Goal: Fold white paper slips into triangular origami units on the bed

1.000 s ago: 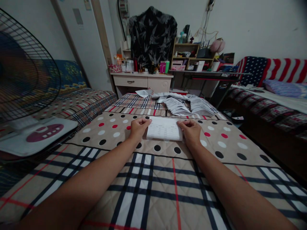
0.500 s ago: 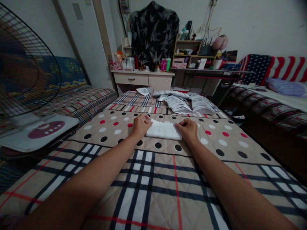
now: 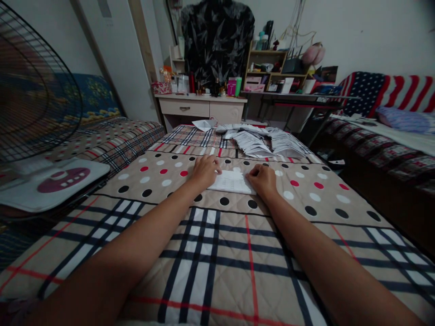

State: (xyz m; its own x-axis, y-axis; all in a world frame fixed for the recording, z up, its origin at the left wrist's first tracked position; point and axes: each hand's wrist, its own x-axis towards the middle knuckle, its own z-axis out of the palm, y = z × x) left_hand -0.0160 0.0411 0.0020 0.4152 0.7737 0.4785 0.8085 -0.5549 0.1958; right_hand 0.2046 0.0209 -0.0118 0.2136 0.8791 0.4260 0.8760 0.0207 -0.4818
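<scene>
A folded sheet of white paper (image 3: pixel 233 183) with faint printed lines lies across the dotted band of the bedspread. My left hand (image 3: pixel 205 172) is on its left end, fingers bent and close together over the far corner. At the right end, my right hand (image 3: pixel 262 180) pinches the paper's edge between thumb and curled fingers. The undersides of both hands are hidden. Beyond them rests a fanned pile of white folded papers (image 3: pixel 253 144), with one loose white paper (image 3: pixel 204 124) to its left.
The patterned bedspread (image 3: pixel 234 253) spreads under my forearms. To the left stands a fan (image 3: pixel 37 90) with a white base (image 3: pixel 23 185). A drawer desk (image 3: pixel 193 107) and a shelf unit (image 3: pixel 267 59) are at the back. Another bed (image 3: pixel 384 136) is on the right.
My left hand has shifted slightly right and over the paper, its back now turned up more. The paper's far edge lies lower. My right hand stays at the right end.
</scene>
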